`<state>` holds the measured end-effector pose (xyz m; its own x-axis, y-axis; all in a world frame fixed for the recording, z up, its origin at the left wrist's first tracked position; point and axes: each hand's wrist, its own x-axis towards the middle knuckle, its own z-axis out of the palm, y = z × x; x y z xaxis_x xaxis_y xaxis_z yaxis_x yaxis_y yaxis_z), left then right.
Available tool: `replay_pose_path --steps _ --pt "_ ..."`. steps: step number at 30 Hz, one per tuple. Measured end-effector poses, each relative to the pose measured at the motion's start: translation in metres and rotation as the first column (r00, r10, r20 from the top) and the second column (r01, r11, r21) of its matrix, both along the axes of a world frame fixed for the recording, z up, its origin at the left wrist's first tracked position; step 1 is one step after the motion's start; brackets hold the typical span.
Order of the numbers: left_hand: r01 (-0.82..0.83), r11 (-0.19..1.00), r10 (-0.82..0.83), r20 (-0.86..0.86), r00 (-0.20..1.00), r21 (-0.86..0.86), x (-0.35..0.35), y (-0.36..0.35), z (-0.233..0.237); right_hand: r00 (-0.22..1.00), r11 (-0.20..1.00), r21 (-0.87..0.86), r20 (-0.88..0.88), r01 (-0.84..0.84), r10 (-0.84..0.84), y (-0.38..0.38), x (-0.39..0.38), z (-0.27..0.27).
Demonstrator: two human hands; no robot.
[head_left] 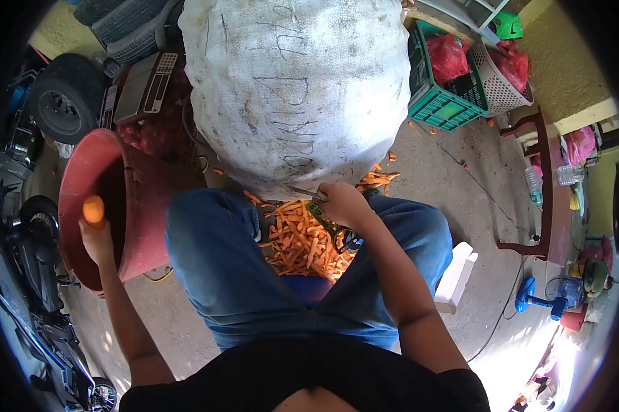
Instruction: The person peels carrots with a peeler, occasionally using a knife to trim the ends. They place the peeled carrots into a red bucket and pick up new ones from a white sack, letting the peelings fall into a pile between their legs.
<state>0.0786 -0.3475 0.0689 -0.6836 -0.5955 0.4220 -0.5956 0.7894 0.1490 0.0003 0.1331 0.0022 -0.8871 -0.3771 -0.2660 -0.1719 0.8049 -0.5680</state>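
My left hand [98,242] is closed around an orange carrot [94,210], held upright over the mouth of a red bucket [141,240] at my left. In my right hand [347,204] is a knife [302,191], its thin blade pointing left, just in front of a big white sack [295,89] with handwriting on it. Below that hand, between my knees, lies a heap of orange peelings [302,240]. The bucket's inside is dark, so its contents cannot be made out.
A scale [144,89] and a wheel [63,99] stand beyond the bucket; a motorbike [41,295] is at far left. Right of the sack are a green crate [446,103] and a white basket [505,86]. A blue fan [556,299] sits at far right, with cables on the floor.
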Motion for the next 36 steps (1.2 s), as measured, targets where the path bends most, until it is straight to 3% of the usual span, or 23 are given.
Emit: replay_pose_path --steps 1,4,5,6,7,8,11,13,15,16,17,18,19,20,21,22,23,24,27,29,31,33,36 --pt "-0.040 0.998 0.030 0.167 0.985 0.054 0.006 -0.033 -0.019 1.000 1.000 -0.005 0.000 0.002 -0.002 0.000 0.000 -0.001" --pt "-0.013 0.880 -0.278 0.539 0.795 0.474 0.023 -0.170 -0.128 1.000 1.000 -0.017 -0.018 -0.001 0.000 0.001 0.002 -0.008" --pt "-0.012 0.879 -0.278 0.534 0.799 0.476 0.023 -0.140 -0.112 0.999 1.000 -0.028 -0.039 -0.002 0.001 0.002 0.000 -0.008" --pt "-0.241 0.570 -0.152 0.389 0.909 0.785 0.022 -0.075 -0.075 0.999 1.000 -0.027 -0.039 -0.002 0.001 0.001 0.000 -0.003" --pt "-0.314 0.109 0.050 0.311 0.949 0.943 0.021 -0.040 -0.054 1.000 1.000 -0.002 0.017 -0.008 0.008 0.000 -0.001 0.006" --pt "-0.331 0.014 0.064 0.330 0.942 0.944 0.020 -0.036 -0.052 0.997 1.000 0.021 0.072 -0.017 0.015 -0.002 -0.001 0.011" --pt "-0.345 0.155 -0.146 0.367 0.919 0.926 0.016 -0.045 -0.051 0.998 1.000 0.025 0.064 -0.015 0.013 0.000 -0.001 0.006" --pt "-0.265 0.386 -0.373 0.412 0.831 0.884 0.003 -0.052 -0.053 0.998 1.000 0.016 0.065 -0.010 0.009 0.001 0.000 0.007" --pt "0.054 0.632 -0.643 0.484 0.593 0.773 -0.024 -0.060 -0.054 0.998 1.000 0.008 0.069 -0.006 0.005 0.004 0.001 0.007" --pt "0.251 0.673 -0.708 0.507 0.491 0.696 -0.042 -0.058 -0.052 0.998 1.000 -0.001 0.063 -0.030 0.030 0.005 0.001 0.007" --pt "0.133 0.753 -0.635 0.657 0.407 0.645 -0.072 -0.043 -0.023 0.997 0.998 -0.012 0.056 -0.056 0.057 0.005 0.001 0.008" --pt "0.077 0.640 -0.595 0.429 0.679 0.765 -0.091 -0.009 0.007 0.997 0.998 -0.013 0.055 -0.056 0.057 0.005 0.001 0.009" --pt "0.212 0.551 -0.584 0.191 0.789 0.807 -0.123 -0.025 0.005 0.991 0.995 0.018 0.091 -0.102 0.100 0.004 0.001 0.011" --pt "0.456 0.572 -0.426 -0.227 0.876 0.682 -0.135 0.014 0.026 0.982 0.988 0.046 0.126 -0.146 0.139 0.004 -0.001 0.012" --pt "0.518 0.649 -0.410 -0.317 0.855 0.557 -0.169 0.024 0.051 0.983 0.989 0.045 0.124 -0.141 0.135 0.004 -0.003 0.011" --pt "0.636 0.515 -0.465 -0.436 0.770 0.575 -0.201 0.026 0.064 0.980 0.987 0.057 0.144 -0.147 0.138 0.004 -0.003 0.010" --pt "0.678 0.519 -0.458 -0.501 0.734 0.520 -0.220 0.061 0.083 0.977 0.986 0.071 0.162 -0.153 0.140 0.005 -0.005 0.008" --pt "0.743 0.359 -0.481 -0.570 0.666 0.566 -0.232 0.103 0.100 0.977 0.986 0.074 0.162 -0.149 0.136 0.006 -0.006 0.005" --pt "0.848 0.182 -0.743 -0.496 0.451 0.498 -0.303 0.161 0.119 0.978 0.989 0.070 0.175 -0.129 0.115 0.007 -0.009 0.000" --pt "0.995 -0.021 -0.867 -0.498 0.032 0.101 -0.353 0.202 0.121 0.950 0.974 0.087 0.255 -0.210 0.182 0.004 -0.010 0.003" --pt "0.867 0.035 -0.836 -0.461 0.298 0.497 -0.371 0.245 0.137 0.949 0.976 0.089 0.267 -0.198 0.169 0.003 -0.011 -0.005" --pt "0.844 0.330 -0.849 -0.259 0.461 0.422 -0.408 0.266 0.139 0.946 0.977 0.089 0.279 -0.194 0.163 0.004 -0.014 -0.013" --pt "0.769 0.551 -0.806 -0.034 0.592 0.324 -0.438 0.278 0.137 0.944 0.975 0.100 0.286 -0.198 0.162 0.006 -0.020 -0.014"
